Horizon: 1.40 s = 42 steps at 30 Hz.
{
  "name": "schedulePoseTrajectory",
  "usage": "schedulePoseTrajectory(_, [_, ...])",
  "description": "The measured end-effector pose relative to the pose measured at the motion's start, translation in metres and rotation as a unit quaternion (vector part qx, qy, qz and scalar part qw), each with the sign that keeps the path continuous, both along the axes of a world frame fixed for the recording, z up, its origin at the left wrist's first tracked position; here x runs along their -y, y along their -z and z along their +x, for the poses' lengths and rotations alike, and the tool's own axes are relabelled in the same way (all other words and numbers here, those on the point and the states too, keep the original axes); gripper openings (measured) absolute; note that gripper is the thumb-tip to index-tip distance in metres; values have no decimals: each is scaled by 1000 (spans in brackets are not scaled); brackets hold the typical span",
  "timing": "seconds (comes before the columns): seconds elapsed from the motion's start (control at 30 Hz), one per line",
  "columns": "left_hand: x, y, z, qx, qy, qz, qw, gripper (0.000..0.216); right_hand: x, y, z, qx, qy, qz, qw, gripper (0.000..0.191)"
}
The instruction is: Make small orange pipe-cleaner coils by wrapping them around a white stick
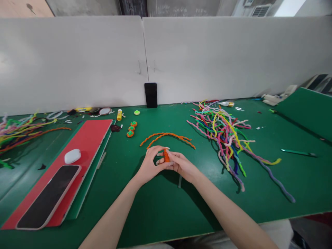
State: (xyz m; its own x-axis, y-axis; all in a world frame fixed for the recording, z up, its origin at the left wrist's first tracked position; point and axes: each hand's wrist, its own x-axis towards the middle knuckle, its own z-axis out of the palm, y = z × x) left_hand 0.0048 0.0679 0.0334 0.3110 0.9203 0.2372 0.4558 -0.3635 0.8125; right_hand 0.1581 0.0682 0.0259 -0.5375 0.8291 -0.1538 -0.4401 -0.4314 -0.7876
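Between both hands, above the green table, is a small orange coil of pipe cleaner (166, 155). My left hand (153, 162) is closed on it from the left, thumb below and fingers around the far side. From the right, my right hand (183, 164) pinches the same coil with thumb and fingertips. A clear thin stick (180, 181) shows just below the right hand; whether the hand touches it I cannot tell. Just beyond the hands lie a few loose orange pipe cleaners (166, 134), bent in arcs. Several small orange-and-green coiled pieces (131, 128) sit in a row farther left.
A heap of coloured pipe cleaners (225, 135) spreads at right, with a green craft knife (298, 153) beyond it. Left are a red board (90, 138), a phone (49, 197) and a white earbud case (72, 156). A black phone (150, 95) leans against the white partition (207, 55). A glue stick (119, 114) stands upright.
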Motion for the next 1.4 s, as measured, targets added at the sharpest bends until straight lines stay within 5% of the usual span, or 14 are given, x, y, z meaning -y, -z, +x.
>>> schedulePoseTrajectory(1.4, [-1, -7, -3, 2, 2, 28, 1000, 16, -2, 0, 8, -21, -60, -32, 997, 26])
